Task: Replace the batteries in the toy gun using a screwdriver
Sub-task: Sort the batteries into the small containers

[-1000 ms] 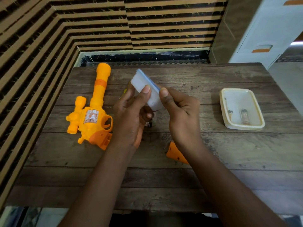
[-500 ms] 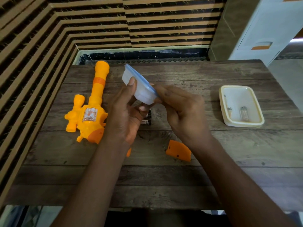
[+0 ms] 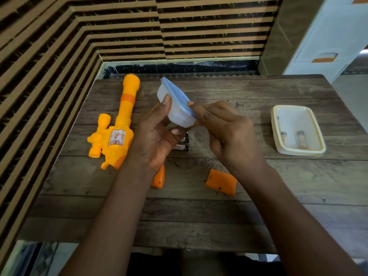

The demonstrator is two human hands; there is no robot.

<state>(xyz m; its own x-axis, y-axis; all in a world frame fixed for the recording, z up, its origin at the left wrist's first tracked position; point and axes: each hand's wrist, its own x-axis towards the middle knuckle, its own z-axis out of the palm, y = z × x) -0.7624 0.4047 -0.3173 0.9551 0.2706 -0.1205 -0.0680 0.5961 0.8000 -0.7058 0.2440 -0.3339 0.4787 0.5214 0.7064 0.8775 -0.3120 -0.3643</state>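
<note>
Dim, warmish indoor light. Faint sheen on the table, wide-angle bending and softness toward the edges.

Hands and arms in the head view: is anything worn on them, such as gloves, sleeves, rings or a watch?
Nothing worn shows. The left hand and right hand are bare, with no gloves, rings or watch, and both forearms are uncovered down to the frame's lower edge; no sleeve comes into view.

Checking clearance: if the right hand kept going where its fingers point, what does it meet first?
The blue lid of the container: the right hand's fingertips touch its edge. Beyond, the left hand gripping the container; farther, perhaps the toy gun, depth unclear.
</note>
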